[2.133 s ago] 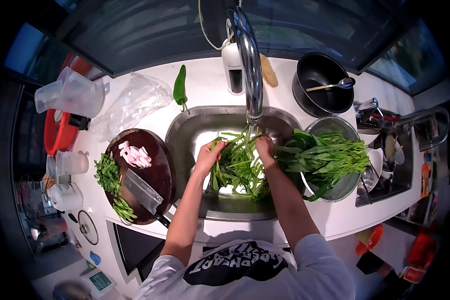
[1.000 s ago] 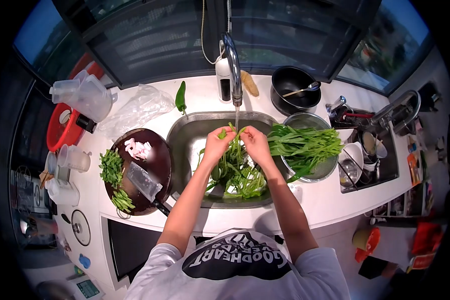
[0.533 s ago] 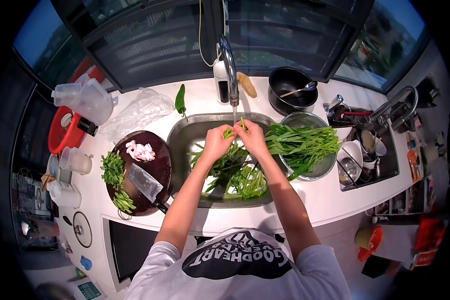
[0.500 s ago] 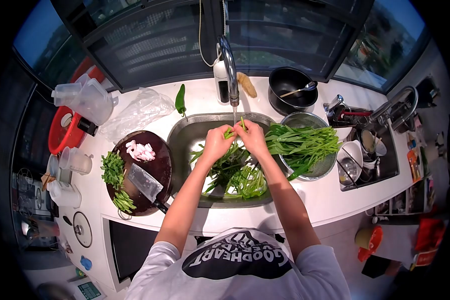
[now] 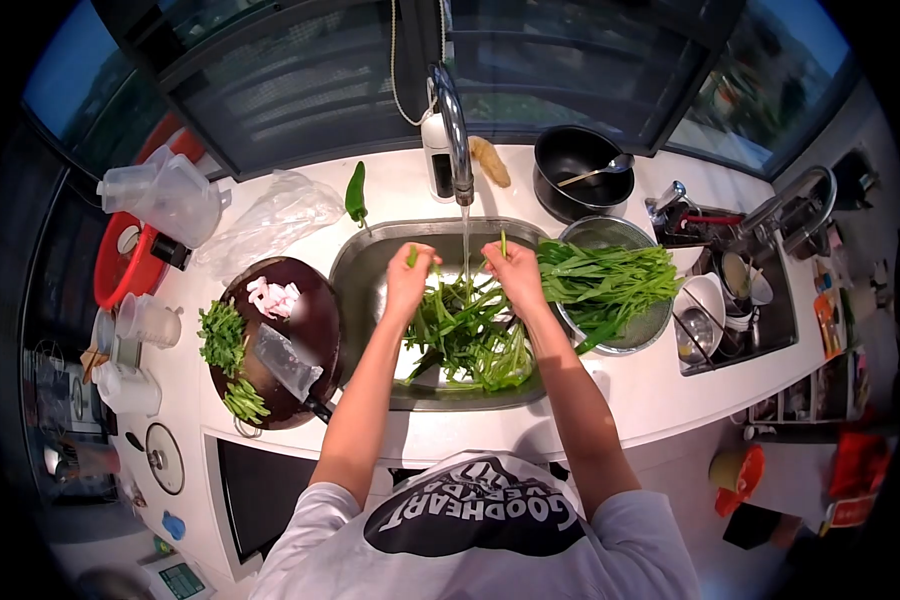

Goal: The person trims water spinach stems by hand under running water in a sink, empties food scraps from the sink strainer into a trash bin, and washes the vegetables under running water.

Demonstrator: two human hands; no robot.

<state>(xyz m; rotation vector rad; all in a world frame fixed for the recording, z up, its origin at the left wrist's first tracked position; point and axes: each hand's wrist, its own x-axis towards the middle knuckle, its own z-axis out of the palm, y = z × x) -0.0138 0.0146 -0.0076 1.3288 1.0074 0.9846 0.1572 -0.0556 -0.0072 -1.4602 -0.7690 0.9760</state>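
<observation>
My left hand (image 5: 407, 280) is over the left part of the metal sink (image 5: 365, 270), its fingers pinched on a piece of green stem (image 5: 413, 257). My right hand (image 5: 514, 277), held apart to the right, pinches another green stem (image 5: 504, 243). Between the two hands, water runs from the faucet (image 5: 454, 130) onto a heap of long leafy greens (image 5: 455, 340) in the sink. Close to my right hand, a metal strainer (image 5: 642, 338) on the counter is piled with similar leafy greens (image 5: 610, 280).
Left of the sink, a round dark board (image 5: 295, 395) bears a cleaver (image 5: 288, 362), chopped greens (image 5: 222, 337) and pale pink pieces (image 5: 273, 298). Behind are a green chili pepper (image 5: 356, 193), a ginger-like root (image 5: 489, 162) and a black pot (image 5: 570, 205). Dishes (image 5: 705, 310) fill the right-hand basin.
My hands, close together under the faucet before, have moved apart to either side of the water stream. Each now has its own piece of stem.
</observation>
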